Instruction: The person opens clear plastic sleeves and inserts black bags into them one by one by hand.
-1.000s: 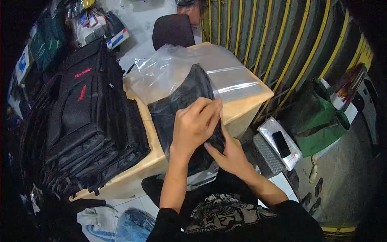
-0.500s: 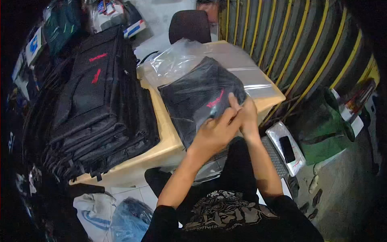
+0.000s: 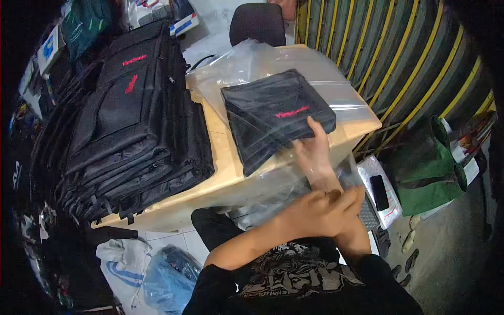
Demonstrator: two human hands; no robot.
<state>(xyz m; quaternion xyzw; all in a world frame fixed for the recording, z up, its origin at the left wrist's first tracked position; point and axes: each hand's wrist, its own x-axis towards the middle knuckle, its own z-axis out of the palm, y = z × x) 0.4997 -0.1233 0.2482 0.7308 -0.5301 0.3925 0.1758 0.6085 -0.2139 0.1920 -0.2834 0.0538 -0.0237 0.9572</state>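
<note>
A folded black ViewSonic bag [image 3: 273, 102] lies at the table's near right side, inside a clear plastic bag [image 3: 278, 181] whose loose end hangs toward me. My right hand [image 3: 315, 147] is at the black bag's near right corner, thumb on top, seemingly within the plastic. Crossing over my right forearm, my left hand [image 3: 333, 210] has its fingers closed, apparently pinching the plastic's edge; motion blur softens it. On the left rises a pile of black ViewSonic bags [image 3: 113, 121].
Flat clear plastic sleeves [image 3: 336, 100] cover the far part of the yellowish table [image 3: 220, 142]. A chair [image 3: 257, 23] stands behind it. To the right are a phone [image 3: 378, 191] on a white package, a green bag [image 3: 428, 168] and a yellow-striped shutter [image 3: 378, 52].
My left hand has moved down and right from the black bag to over my right forearm, drawing plastic along. My right hand stays near the corner, and the red lettering shows more fully.
</note>
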